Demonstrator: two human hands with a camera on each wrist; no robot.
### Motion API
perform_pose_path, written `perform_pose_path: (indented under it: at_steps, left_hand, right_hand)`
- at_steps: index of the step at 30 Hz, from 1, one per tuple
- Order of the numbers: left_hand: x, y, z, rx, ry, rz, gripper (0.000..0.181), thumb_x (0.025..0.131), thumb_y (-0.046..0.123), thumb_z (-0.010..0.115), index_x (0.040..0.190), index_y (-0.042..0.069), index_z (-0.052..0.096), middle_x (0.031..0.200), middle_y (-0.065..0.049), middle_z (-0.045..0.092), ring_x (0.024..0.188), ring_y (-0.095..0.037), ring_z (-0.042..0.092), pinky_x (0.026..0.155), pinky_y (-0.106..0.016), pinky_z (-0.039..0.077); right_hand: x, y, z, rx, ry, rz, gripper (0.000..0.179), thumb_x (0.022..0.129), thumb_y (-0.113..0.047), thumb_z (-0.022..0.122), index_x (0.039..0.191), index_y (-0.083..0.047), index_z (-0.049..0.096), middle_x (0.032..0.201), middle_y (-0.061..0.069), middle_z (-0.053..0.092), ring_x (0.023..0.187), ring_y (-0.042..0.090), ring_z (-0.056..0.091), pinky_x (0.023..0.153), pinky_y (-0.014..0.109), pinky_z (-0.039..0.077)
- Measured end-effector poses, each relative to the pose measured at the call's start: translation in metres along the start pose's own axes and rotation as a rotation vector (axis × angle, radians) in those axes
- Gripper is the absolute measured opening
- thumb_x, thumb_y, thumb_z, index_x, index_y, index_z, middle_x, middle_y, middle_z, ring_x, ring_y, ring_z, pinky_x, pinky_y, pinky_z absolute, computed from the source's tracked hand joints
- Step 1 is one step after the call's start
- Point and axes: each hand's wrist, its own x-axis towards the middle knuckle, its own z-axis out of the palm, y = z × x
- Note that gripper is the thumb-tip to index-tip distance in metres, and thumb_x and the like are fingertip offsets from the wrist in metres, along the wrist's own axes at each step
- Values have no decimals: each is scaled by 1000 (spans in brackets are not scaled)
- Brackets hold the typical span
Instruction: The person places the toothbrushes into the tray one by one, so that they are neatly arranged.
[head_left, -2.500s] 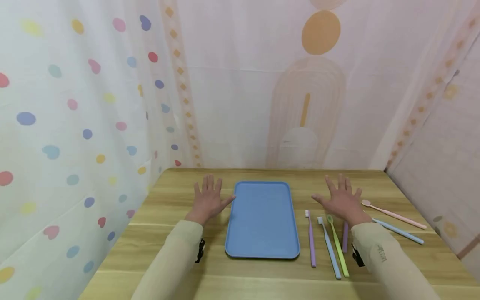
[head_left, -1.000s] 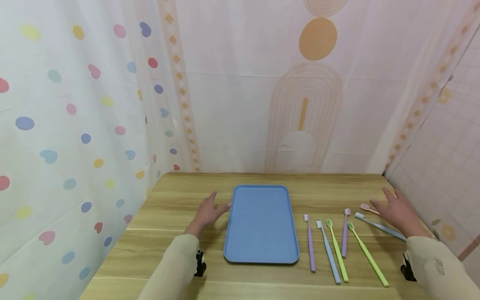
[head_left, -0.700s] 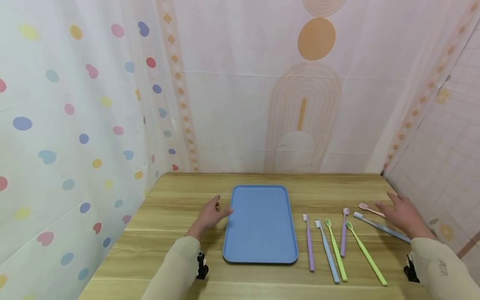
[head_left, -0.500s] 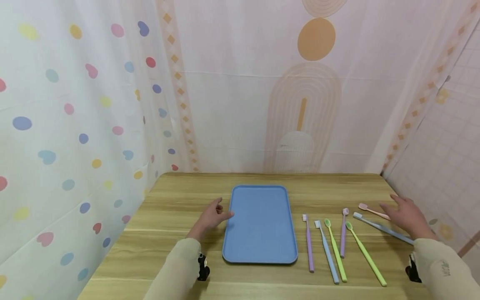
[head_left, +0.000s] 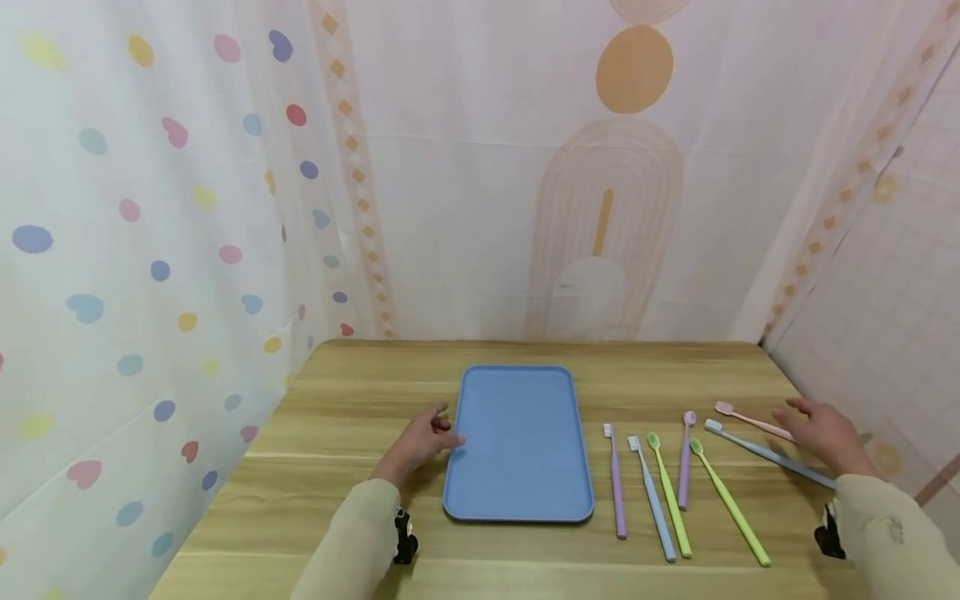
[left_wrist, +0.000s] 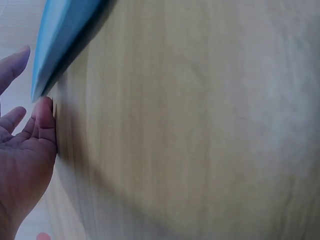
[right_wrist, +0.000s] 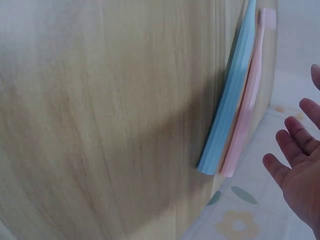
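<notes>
The pink toothbrush (head_left: 753,422) lies on the right of the tabletop (head_left: 375,379), just beyond the slanting blue toothbrush (head_left: 772,455). In the head view the person's right hand (head_left: 827,435) hides the end of its handle; the right wrist view shows that end beside the blue one, with a gap to the hand, whose grip is relaxed, fingers parted, and holds nothing.

Only the head view shows the purple toothbrush (head_left: 617,487), second blue toothbrush (head_left: 655,504), green toothbrush (head_left: 672,500), second purple toothbrush (head_left: 685,467) and second green toothbrush (head_left: 730,504), between the right hand and the blue tray (head_left: 517,442). The left hand (head_left: 418,442) is at the tray's left edge, its grip loosely curled around nothing; contact there cannot be told.

In the earliest frame both hands were spread wide, the right covering the second green toothbrush; it has since moved rightward, leaving that brush exposed, and the left hand's fingers have bent.
</notes>
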Motion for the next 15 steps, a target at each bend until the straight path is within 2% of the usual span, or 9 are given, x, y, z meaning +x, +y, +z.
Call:
perform_pose_path:
  at_steps: [8, 15]
  left_hand:
    - [3, -2, 0, -6, -31, 49, 67, 84, -3, 75, 143, -7, 45, 102, -12, 50, 89, -22, 44, 73, -32, 38]
    - [4, -6, 2, 4, -43, 92, 59, 83, -6, 74, 137, -6, 51, 101, -12, 51, 87, -21, 45, 72, -31, 39]
  right_hand:
    - [3, 9, 5, 36, 7, 0, 66, 104, -37, 45, 136, 21, 39, 132, 49, 35, 114, 64, 40, 88, 66, 39]
    - [-1, 19, 11, 52, 12, 0, 64, 103, -34, 46, 135, 21, 41, 132, 49, 34, 114, 64, 38, 88, 67, 38]
